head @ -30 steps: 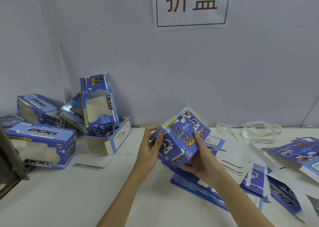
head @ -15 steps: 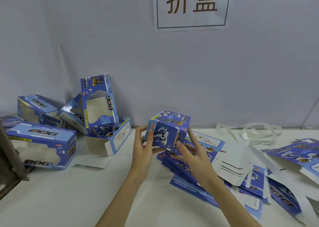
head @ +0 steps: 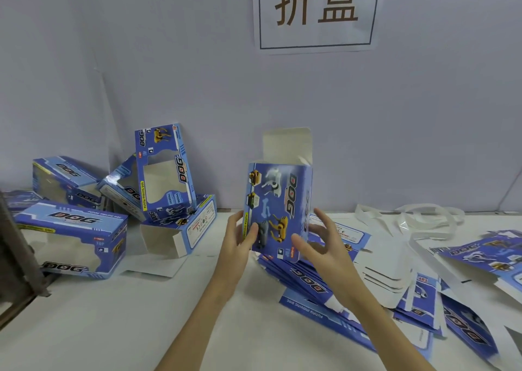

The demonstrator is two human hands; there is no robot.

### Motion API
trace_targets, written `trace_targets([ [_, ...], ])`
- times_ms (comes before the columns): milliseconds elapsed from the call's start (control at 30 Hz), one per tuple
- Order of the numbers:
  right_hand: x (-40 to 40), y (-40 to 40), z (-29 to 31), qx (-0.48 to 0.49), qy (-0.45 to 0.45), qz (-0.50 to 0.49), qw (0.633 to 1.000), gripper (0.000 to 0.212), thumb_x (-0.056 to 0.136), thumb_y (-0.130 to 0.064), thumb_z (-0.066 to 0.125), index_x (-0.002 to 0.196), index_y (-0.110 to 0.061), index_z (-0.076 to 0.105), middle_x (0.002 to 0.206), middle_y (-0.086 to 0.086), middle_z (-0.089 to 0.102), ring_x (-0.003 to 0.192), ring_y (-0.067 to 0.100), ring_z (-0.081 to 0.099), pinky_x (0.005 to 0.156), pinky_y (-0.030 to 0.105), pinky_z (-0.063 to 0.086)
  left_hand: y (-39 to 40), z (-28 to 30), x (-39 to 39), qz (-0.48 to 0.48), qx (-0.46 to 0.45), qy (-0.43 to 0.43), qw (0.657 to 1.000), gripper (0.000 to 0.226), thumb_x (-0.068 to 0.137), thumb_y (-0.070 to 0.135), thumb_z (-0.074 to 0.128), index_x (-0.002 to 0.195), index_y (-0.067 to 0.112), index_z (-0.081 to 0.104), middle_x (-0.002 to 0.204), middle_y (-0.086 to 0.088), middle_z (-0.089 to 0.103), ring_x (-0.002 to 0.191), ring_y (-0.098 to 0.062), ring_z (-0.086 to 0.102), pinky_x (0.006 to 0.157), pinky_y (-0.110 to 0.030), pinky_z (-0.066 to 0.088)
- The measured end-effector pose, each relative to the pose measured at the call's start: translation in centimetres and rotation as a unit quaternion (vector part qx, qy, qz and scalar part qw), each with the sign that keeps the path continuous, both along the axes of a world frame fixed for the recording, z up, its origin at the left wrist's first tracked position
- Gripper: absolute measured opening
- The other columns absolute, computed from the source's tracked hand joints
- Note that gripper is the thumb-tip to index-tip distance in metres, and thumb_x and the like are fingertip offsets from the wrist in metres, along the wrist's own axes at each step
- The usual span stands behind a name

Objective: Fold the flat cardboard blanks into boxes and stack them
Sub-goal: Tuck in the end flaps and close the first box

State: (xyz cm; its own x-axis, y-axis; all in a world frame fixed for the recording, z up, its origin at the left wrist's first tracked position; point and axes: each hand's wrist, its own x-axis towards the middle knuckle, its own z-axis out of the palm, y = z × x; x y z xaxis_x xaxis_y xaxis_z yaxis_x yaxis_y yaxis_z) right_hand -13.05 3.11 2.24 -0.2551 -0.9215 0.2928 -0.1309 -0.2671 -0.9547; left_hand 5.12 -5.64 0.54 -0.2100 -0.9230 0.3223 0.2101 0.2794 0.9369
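A blue "DOG" box [head: 278, 207] stands upright at the table's middle, its white top flap raised and open. My left hand [head: 240, 240] grips its lower left edge, thumb on the printed face. My right hand [head: 322, 243] hovers at the box's lower right corner with fingers spread and relaxed; contact is unclear. Under and to the right of the box lies a fanned heap of flat blue blanks [head: 319, 288]. Several folded boxes [head: 166, 173] pile up at the left against the wall.
A large folded box [head: 73, 243] lies at the left by a dark metal frame [head: 17, 257]. White plastic strips [head: 409, 218] and more flat blanks [head: 485, 257] cover the right side. A paper sign [head: 316, 12] hangs on the grey wall.
The box turned from tilted with its end toward me to standing upright with its top flap up. My right hand let go and opened beside it.
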Motion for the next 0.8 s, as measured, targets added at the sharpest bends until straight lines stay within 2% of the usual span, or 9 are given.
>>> trace_targets([
  [100,1.2,-0.1,-1.0,-0.035,0.075,-0.025,0.996,0.071,0.076,-0.052,0.082,0.134,-0.049,0.041,0.13,-0.023,0.058,0.114,-0.004,0.064,0.075,0.016,0.059,1.2,0.7,-0.9,-0.023,-0.03,-0.015,0.999,0.064,0.088,0.042,0.07,0.146,0.035,0.043,0.139,0.007,0.062,0.125,-0.01,0.064,0.085,-0.022,0.059],
  [200,2.6,0.2,-1.5,-0.079,0.098,-0.01,0.992,0.036,0.091,-0.059,0.067,0.119,-0.059,0.045,0.122,-0.026,0.058,0.118,0.003,0.061,0.08,0.019,0.058,2.5,2.1,-1.1,-0.092,0.05,-0.017,0.994,0.072,0.078,0.058,0.085,0.139,0.042,0.051,0.137,0.001,0.065,0.114,-0.014,0.071,0.081,-0.028,0.062],
  [300,2.1,0.3,-0.8,-0.089,0.066,-0.017,0.994,0.028,0.103,-0.058,0.048,0.128,-0.047,0.053,0.134,-0.012,0.056,0.128,0.005,0.055,0.093,0.014,0.05,1.7,1.7,1.1,-0.151,0.155,0.15,0.965,0.078,0.061,0.063,0.092,0.129,0.029,0.073,0.13,-0.009,0.072,0.114,-0.027,0.072,0.087,-0.042,0.062],
  [367,1.3,0.3,-0.2,-0.031,-0.016,0.035,0.999,0.044,0.102,-0.06,0.051,0.144,-0.047,0.045,0.139,-0.012,0.061,0.127,0.006,0.061,0.087,0.013,0.054,1.3,1.3,2.1,-0.132,0.183,0.216,0.95,0.054,0.072,0.062,0.079,0.118,0.035,0.079,0.118,-0.002,0.077,0.104,-0.024,0.074,0.081,-0.043,0.065],
  [433,1.1,0.4,0.2,0.064,-0.102,0.1,0.988,0.055,0.09,-0.064,0.064,0.14,-0.047,0.049,0.127,-0.019,0.072,0.119,0.005,0.069,0.08,0.018,0.059,1.2,1.4,1.8,-0.101,0.213,0.174,0.956,0.045,0.073,0.067,0.067,0.096,0.031,0.083,0.091,0.006,0.081,0.079,-0.014,0.079,0.061,-0.035,0.065],
  [500,1.0,0.2,0.0,0.119,-0.149,0.121,0.974,0.063,0.079,-0.066,0.078,0.131,-0.037,0.057,0.117,-0.014,0.078,0.111,0.011,0.074,0.078,0.027,0.063,0.9,1.5,0.9,-0.074,0.177,0.061,0.98,0.055,0.078,0.071,0.061,0.104,0.025,0.075,0.086,0.009,0.081,0.077,-0.01,0.078,0.062,-0.028,0.063],
  [600,0.8,-0.3,-0.5,0.094,-0.123,0.051,0.987,0.067,0.073,-0.067,0.077,0.13,-0.037,0.057,0.113,-0.011,0.078,0.105,0.012,0.076,0.076,0.029,0.064,1.1,2.3,0.4,0.028,0.062,-0.02,0.997,0.063,0.086,0.074,0.051,0.117,0.024,0.073,0.099,0.0,0.081,0.09,-0.017,0.078,0.066,-0.023,0.06],
  [700,0.7,-0.6,-0.9,0.046,-0.071,-0.007,0.996,0.053,0.076,-0.066,0.073,0.123,-0.053,0.053,0.11,-0.023,0.074,0.101,0.0,0.074,0.066,0.021,0.061,1.3,2.1,0.1,-0.024,0.007,-0.026,0.999,0.07,0.082,0.079,0.053,0.141,0.041,0.053,0.117,0.004,0.074,0.104,-0.015,0.075,0.072,-0.024,0.06],
  [800,0.4,-0.9,-1.1,0.042,-0.041,0.01,0.998,0.057,0.078,-0.072,0.074,0.127,-0.06,0.048,0.115,-0.027,0.071,0.107,-0.004,0.071,0.073,0.021,0.062,1.4,1.8,-1.1,-0.029,-0.009,-0.057,0.998,0.067,0.089,0.06,0.068,0.149,0.042,0.043,0.13,0.008,0.067,0.116,-0.017,0.07,0.081,-0.034,0.065],
])
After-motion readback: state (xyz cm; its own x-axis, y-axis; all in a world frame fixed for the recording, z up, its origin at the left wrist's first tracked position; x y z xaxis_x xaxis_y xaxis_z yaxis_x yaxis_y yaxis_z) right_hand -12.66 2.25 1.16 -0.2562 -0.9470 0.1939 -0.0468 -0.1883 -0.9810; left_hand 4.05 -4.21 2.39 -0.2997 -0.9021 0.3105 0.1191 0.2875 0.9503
